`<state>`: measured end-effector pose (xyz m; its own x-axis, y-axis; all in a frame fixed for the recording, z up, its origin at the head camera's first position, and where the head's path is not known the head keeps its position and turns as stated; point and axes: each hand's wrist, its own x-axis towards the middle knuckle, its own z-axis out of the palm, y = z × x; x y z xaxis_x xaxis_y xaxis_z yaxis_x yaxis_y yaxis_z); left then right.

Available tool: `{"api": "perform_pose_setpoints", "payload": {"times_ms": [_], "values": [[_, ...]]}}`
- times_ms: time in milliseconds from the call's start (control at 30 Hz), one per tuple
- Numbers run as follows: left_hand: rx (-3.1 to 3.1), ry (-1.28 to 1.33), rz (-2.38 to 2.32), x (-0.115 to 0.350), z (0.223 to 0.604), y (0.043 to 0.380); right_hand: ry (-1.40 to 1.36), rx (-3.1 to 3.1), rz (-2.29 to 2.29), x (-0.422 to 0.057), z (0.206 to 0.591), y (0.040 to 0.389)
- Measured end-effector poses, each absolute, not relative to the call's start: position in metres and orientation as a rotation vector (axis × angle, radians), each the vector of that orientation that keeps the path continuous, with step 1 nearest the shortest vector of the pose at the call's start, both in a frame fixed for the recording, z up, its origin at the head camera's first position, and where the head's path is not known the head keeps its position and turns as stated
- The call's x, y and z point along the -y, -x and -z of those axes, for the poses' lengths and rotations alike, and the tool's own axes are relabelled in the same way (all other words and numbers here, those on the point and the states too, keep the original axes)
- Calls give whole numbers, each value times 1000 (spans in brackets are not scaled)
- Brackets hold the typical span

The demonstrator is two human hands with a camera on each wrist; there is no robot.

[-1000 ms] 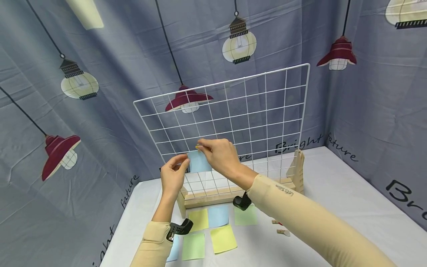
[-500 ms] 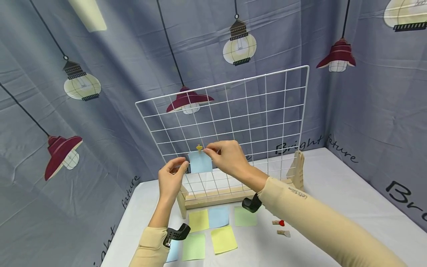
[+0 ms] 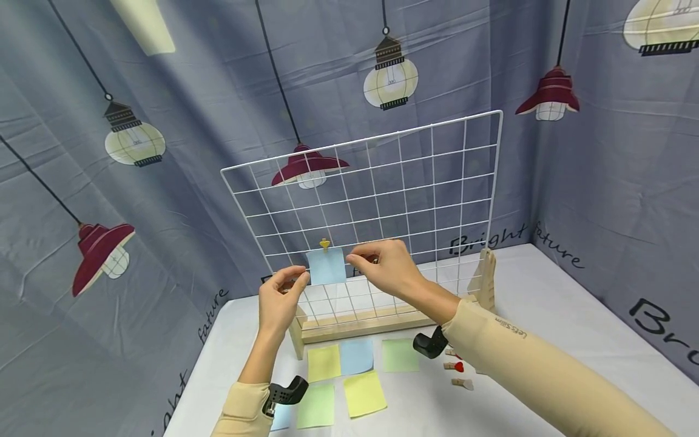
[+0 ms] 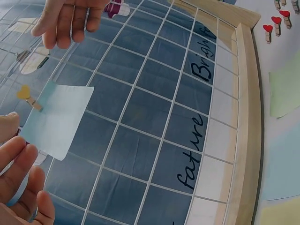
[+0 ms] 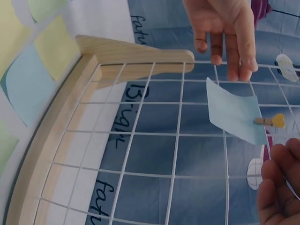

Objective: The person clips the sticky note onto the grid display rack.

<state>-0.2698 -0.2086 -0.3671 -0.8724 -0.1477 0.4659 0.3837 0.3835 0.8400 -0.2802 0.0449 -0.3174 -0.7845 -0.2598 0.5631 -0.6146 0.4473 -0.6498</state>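
We had a pale blue square paper note (image 3: 326, 266) hanging in the lower left part of a white wire grid (image 3: 403, 188), with a small wooden clip topped by a yellow heart (image 3: 324, 244) on its upper edge. Its lower edge stood a little off the wires.

Our left hand (image 3: 278, 297) was just beside the note's left edge, fingers loosely bent and grasping nothing; we could not tell whether the fingertips touched the paper. Our right hand (image 3: 384, 264) had released everything and was near the opposite edge, with a gap between, its fingers relaxed.

The grid stood upright in a pale wooden base (image 3: 360, 325) on the white worktop (image 3: 420, 406). In front of it we had yellow, blue and green paper sheets (image 3: 365, 393) lying flat, and to their right lay small wooden clips with red hearts (image 4: 276, 26). Behind everything hung a grey-blue curtain (image 3: 611, 194) printed with red lamps, pale lanterns and black lettering.
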Motion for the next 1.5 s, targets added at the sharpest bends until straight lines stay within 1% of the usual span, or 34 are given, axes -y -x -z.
{"api": "perform_pose_setpoints", "payload": {"times_ms": [433, 800, 1500], "values": [[2242, 274, 1483, 204, 364, 259, -677, 2369, -1372, -70, 325, 271], [2282, 315, 1504, 204, 369, 256, -648, 2394, -1294, -91, 335, 266], [2310, 338, 1523, 205, 376, 254, -583, 2430, -1291, -112, 351, 261]]}}
